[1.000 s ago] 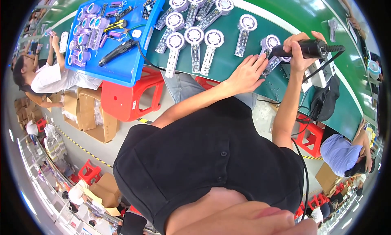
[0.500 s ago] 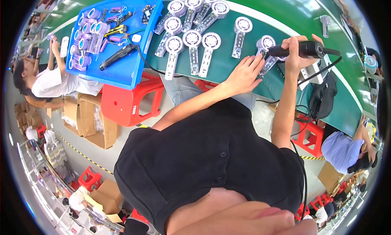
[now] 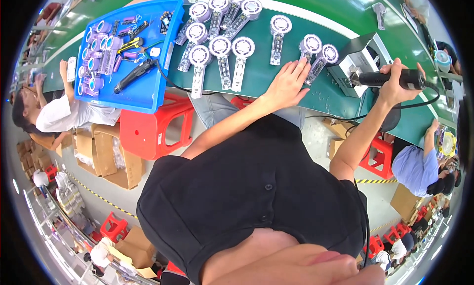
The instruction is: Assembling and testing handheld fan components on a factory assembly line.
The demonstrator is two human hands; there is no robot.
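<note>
My right hand point(image 3: 393, 91) grips a black corded electric screwdriver point(image 3: 371, 79), held nearly level. Its tip is at the front of a black-and-white screw feeder box point(image 3: 351, 89). My left hand point(image 3: 286, 85) lies with fingers stretched out, the fingertips at the lower end of a white handheld fan housing point(image 3: 312, 43); whether they press on it is hard to see. Against that one slants a second fan housing point(image 3: 318, 66), its round head toward the feeder. Another fan housing point(image 3: 280, 25) lies apart to the left.
Several more fan housings point(image 3: 219, 47) lie in a group on the green table. A blue tray point(image 3: 160, 87) at the left holds purple fan parts, a black screwdriver point(image 3: 133, 76) and yellow-handled cutters. Small screws are scattered before the feeder. A red stool point(image 3: 143, 132) stands below; co-workers sit at both sides.
My right hand has carried the screwdriver rightward, from above the fan housings to the feeder box. My left hand stays by the housings. The whole view has shifted slightly.
</note>
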